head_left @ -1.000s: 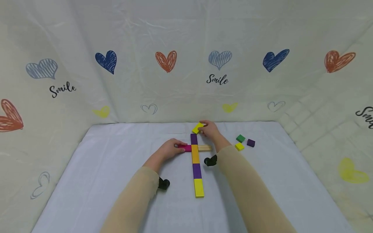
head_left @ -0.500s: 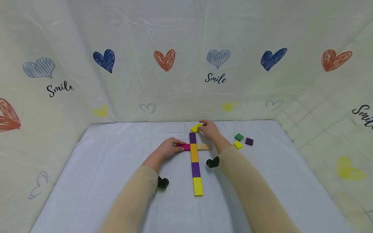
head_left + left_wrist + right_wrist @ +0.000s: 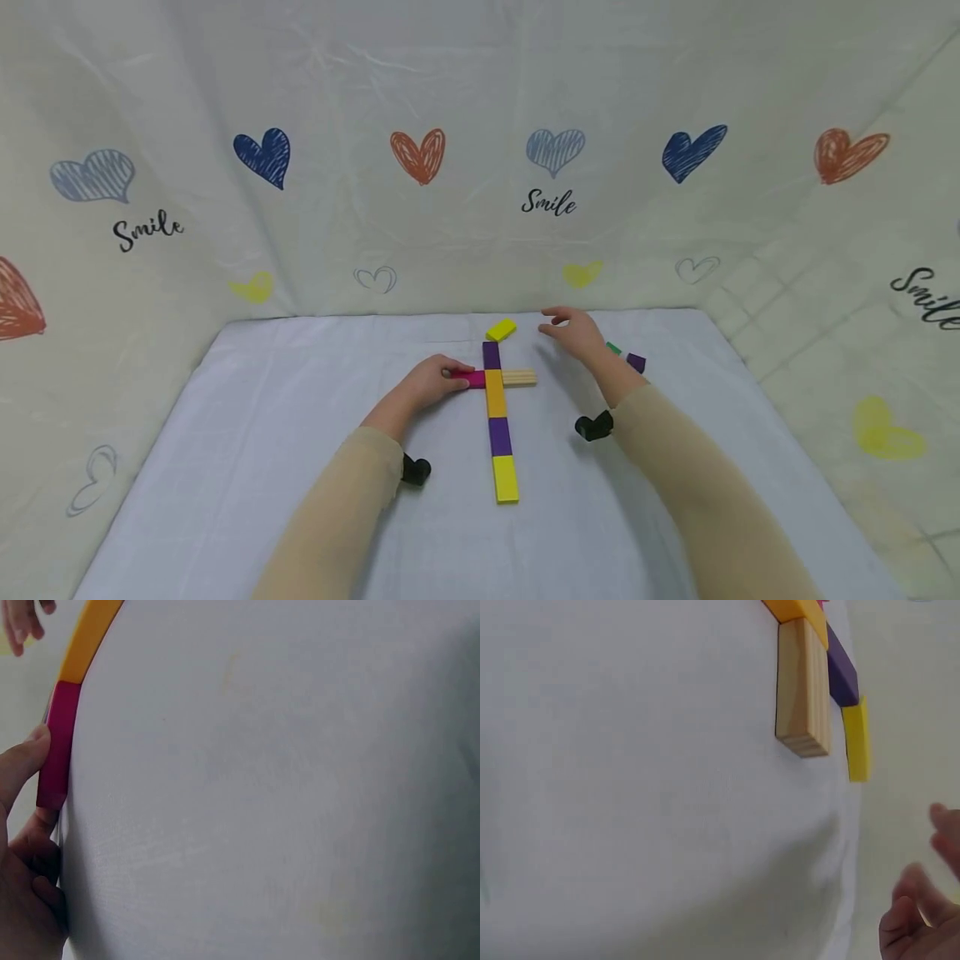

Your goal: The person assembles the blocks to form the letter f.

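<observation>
My left hand (image 3: 429, 383) holds the magenta block (image 3: 60, 746) between thumb and fingers, its far end against the orange block (image 3: 496, 394). On the other side of the orange block lies a bare wooden block (image 3: 519, 378). A line of blocks runs through the orange one: a purple block (image 3: 491, 356) beyond it, another purple block (image 3: 499, 437) and a yellow block (image 3: 506, 479) nearer me. At the far end a second yellow block (image 3: 501, 330) lies slanted. To its right, my right hand (image 3: 576, 335) is apart from it, fingers spread and holding nothing.
Behind the right forearm a green block (image 3: 613, 348) and a small purple block (image 3: 637, 363) show partly; a small yellow one there is hidden. Dark wrist cameras hang below both sleeves. A white curtain (image 3: 465, 242) with printed hearts stands behind the table (image 3: 300, 500).
My right hand has let go of the far yellow block and moved right, its forearm now covering part of the loose blocks. The left hand stays on the magenta block.
</observation>
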`<state>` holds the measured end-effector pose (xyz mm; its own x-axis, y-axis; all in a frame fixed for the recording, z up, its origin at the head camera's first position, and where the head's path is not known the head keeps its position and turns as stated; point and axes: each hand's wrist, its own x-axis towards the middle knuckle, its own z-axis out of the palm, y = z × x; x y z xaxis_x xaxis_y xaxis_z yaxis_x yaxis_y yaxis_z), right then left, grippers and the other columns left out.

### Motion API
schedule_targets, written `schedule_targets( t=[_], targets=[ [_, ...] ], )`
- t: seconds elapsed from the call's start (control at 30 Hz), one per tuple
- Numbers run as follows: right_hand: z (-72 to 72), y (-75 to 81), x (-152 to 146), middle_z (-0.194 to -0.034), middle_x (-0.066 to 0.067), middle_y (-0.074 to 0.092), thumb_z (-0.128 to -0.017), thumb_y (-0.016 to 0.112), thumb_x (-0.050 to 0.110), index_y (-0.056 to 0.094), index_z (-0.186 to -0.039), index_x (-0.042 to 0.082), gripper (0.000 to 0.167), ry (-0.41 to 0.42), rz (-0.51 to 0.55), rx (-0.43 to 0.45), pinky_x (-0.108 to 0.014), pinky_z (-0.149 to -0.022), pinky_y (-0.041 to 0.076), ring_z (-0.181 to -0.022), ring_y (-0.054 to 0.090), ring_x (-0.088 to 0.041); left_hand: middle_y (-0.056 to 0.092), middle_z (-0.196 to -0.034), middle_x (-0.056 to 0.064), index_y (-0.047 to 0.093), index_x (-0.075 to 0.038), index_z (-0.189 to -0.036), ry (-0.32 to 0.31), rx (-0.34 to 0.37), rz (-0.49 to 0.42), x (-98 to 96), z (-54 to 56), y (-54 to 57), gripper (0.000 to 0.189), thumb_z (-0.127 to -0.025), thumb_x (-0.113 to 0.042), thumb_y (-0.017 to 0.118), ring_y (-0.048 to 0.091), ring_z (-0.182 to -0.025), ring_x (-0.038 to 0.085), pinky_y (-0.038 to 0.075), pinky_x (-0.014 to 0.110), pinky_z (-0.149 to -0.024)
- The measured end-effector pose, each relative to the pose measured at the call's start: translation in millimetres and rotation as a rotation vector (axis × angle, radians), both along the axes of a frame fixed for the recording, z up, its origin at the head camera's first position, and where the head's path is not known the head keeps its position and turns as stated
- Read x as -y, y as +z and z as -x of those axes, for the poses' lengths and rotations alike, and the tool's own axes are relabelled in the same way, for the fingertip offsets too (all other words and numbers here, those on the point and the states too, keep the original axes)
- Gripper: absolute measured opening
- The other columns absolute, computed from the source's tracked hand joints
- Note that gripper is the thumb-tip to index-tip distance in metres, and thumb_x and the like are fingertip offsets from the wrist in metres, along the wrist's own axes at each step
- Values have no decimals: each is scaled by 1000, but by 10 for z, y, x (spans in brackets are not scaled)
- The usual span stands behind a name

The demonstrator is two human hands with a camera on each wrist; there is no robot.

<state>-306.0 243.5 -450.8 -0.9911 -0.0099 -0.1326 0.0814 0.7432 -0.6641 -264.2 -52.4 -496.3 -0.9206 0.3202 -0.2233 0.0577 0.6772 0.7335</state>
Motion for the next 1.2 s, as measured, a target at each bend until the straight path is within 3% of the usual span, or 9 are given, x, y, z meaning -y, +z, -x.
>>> schedule_targets(
  t=[0.33,0.57,0.97,1.2],
  targets=[
    [-319,38,-593,-132,-20,55,-97,63,34,59,-137,9,48,33,-150,26,-54,-104,38,-124,45,-40,60,-127,5,72,-29,-122,10,-2,19,34,22,-24,29,-93,-32,70,52,-115,25,42,46,-103],
    [-528,24,-798,-121,-20,57,-95,65,33,60,-133,4,48,62,-172,62,-46,-85,46,-106,51,-35,61,-125,4,72,-29,-123,11,-11,18,56,29,-32,30,-93,-32,70,52,-113,25,44,46,-102],
    [-649,-110,-912,-119,-22,59,-92,70,32,60,-131,4,49,22,-242,153,-43,-79,49,-98,56,-33,60,-125,3,72,-32,-121,22,7,12,17,30,-74,28,-93,-33,71,52,-114,25,43,46,-103],
    [-666,-103,-857,-116,-20,62,-92,70,26,62,-130,3,45,33,-271,107,-39,-75,50,-94,58,-30,60,-126,4,72,-30,-121,22,1,1,-3,9,-45,28,-93,-33,70,52,-115,26,42,47,-104]
  ],
)
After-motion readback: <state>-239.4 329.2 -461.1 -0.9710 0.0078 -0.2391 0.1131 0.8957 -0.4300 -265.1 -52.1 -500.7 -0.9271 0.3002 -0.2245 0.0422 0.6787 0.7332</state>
